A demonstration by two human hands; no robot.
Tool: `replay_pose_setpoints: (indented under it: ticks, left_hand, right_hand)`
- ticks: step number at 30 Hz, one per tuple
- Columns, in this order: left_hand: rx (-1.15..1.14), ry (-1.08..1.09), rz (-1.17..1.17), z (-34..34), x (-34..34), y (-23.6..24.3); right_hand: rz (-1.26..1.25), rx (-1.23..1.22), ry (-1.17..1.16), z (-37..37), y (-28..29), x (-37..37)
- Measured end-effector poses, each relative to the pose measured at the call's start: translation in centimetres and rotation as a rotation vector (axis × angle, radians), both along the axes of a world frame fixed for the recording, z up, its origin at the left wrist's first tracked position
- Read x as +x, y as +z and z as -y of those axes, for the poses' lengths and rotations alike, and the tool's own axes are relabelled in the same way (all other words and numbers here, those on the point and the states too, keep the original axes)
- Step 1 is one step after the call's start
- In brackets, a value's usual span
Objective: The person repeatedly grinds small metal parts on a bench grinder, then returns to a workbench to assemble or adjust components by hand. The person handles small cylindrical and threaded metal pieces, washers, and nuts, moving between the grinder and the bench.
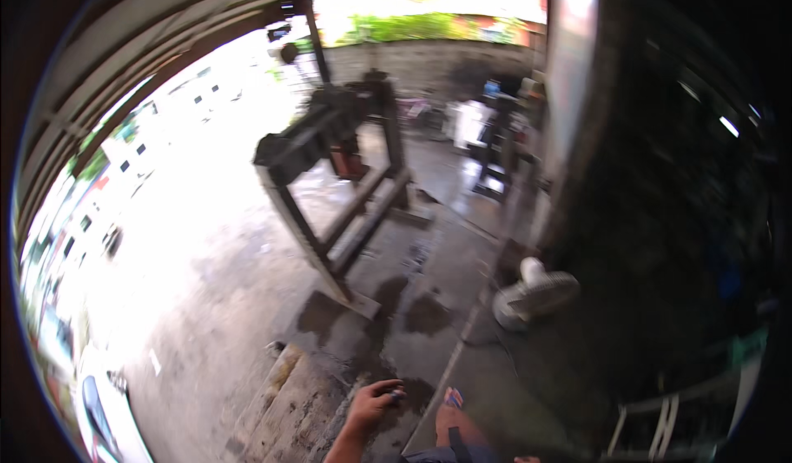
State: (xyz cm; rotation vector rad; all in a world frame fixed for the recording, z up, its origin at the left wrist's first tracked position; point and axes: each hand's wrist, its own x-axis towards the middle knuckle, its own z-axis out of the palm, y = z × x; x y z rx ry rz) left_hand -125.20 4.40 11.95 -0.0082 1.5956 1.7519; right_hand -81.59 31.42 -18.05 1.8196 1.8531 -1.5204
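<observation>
My left hand (371, 405) reaches in from the bottom centre with fingers curled round a small object (396, 395), too blurred to name. Just right of it my foot in a sandal (453, 399) rests on the wet concrete floor (429, 314). Only a sliver of my right hand (526, 460) shows at the lower edge, its fingers hidden.
A metal press frame (280, 182) stands ahead. Right of it are a white fan (536, 294) with a cord, a pillar (569, 116) and clutter (491, 125). Worn planks (272, 405) lie lower left, near a white vehicle (115, 422). Pale railings (660, 430) stand lower right.
</observation>
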Motion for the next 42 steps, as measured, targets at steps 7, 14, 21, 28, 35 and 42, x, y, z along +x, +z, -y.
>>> replay_pose_setpoints:
  ticks: [7,14,21,28,35,42]
  left_hand:
    - [0.017,-0.018,-0.112,-10.8,-16.7,0.6]
    - [-0.042,-0.196,-0.194,-20.5,-30.4,-10.3]
    - [-0.170,-0.310,-0.345,-31.4,-49.2,-19.3]
    - [0.108,-0.446,-0.487,-51.2,-68.5,-16.4]
    - [0.111,-0.325,-0.296,-68.4,-83.8,-19.8]
    - [0.003,-0.312,-0.206,-76.4,-95.5,-21.1]
  right_hand:
    - [-0.276,-0.011,0.159,-20.0,10.9,-31.9]
    - [-0.599,0.135,0.308,-28.3,9.3,-55.8]
    - [-0.308,0.203,0.541,-28.7,-13.4,-68.4]
    - [-0.026,0.160,0.744,-43.1,-13.9,-83.0]
    - [-0.248,0.185,0.514,-61.9,-10.1,-104.9]
    - [-0.502,0.333,0.537,-78.8,0.8,-126.2]
